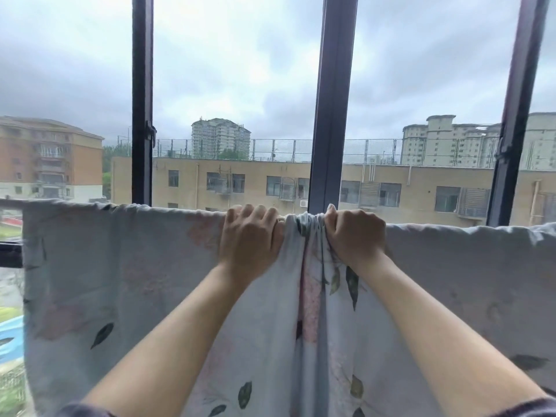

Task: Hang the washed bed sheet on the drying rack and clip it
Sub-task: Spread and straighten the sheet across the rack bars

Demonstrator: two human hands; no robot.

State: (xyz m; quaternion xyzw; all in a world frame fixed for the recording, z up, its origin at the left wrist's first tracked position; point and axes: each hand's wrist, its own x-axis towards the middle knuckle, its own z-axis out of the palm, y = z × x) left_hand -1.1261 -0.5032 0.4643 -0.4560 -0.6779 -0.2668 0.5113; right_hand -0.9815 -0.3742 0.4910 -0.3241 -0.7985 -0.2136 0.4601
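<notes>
A pale blue bed sheet (126, 281) with leaf and faded pink prints hangs over a horizontal bar that the cloth hides, stretching across the whole view. My left hand (249, 242) grips the top edge of the sheet at the centre, fingers curled over it. My right hand (355, 236) is closed on the top edge just to the right. Between the two hands the cloth (310, 227) is bunched into tight folds. No clip is visible.
Dark window frame posts (143, 100) (334, 100) (517, 100) rise right behind the sheet. Beyond the glass are buildings and cloudy sky. A dark sill or rail (10, 254) shows at the left edge.
</notes>
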